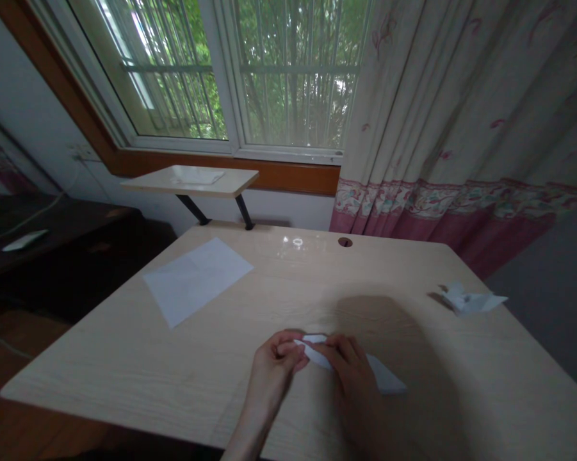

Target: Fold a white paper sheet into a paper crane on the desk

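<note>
Near the front of the wooden desk (211, 384), both my hands are on one piece of folded white paper (387, 376). My left hand (278, 362) pinches its left end between thumb and fingers. My right hand (348, 362) grips it close beside the left, fingers pressed on the middle of the paper. A pointed flap of it sticks out to the right, past my right hand. My palms and fingers hide much of the folds.
A flat white sheet (199, 278) lies at the desk's left. Toward the right edge sits a folded paper shape (473, 299). A small raised shelf (148, 182) stands at the back left, bearing a white item (199, 176). Behind hangs a curtain (413, 128).
</note>
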`<state>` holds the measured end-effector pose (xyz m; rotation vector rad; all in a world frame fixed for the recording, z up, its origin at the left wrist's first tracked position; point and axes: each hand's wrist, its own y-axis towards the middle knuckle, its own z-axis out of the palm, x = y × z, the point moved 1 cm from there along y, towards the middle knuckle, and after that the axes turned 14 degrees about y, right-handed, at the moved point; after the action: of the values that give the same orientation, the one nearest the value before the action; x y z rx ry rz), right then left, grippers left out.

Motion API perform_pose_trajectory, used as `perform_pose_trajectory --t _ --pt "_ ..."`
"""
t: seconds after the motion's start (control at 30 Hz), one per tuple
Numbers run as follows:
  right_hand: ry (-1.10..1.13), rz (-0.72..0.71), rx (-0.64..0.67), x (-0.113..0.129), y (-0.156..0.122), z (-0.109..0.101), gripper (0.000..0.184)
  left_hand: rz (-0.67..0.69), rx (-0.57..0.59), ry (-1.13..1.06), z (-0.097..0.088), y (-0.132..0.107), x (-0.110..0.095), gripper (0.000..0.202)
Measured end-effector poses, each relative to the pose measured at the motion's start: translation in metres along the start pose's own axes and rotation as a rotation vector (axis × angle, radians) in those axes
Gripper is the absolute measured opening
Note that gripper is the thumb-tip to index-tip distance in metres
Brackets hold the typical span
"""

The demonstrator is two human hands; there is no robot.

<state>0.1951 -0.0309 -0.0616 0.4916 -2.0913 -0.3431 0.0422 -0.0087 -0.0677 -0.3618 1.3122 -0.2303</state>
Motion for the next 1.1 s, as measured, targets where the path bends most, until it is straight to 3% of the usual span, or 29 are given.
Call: perform_pose_trajectory --t 0.17,0.5,0.63,0.83,1.1 --pt "-0.021 -0.084 -0.042 -0.008 -0.007 0.007 0.05 -0.065 -0.063 -0.014 0.0 0.002 0.002 0.044" --pt "-0.101 -0.179 -0.017 -0.014 -0.015 0.016 0.058 -0.107 -0.06 -0.021 -0.001 -0.003 -0.004 0.037" --pt "-0.117 -0.177 -0.006 -0.015 -0.016 0.019 0.058 -0.074 -0.096 0.037 0.001 0.001 0.0 0.036" --pt "-0.027 -0.149 0.0 -0.015 -0.02 0.017 0.052 0.093 -0.173 0.259 0.001 0.011 0.014 0.033" --pt "0.027 -0.068 -0.094 -0.017 -0.019 0.014 0.045 -0.021 -0.139 0.145 0.002 0.007 0.001 0.033"
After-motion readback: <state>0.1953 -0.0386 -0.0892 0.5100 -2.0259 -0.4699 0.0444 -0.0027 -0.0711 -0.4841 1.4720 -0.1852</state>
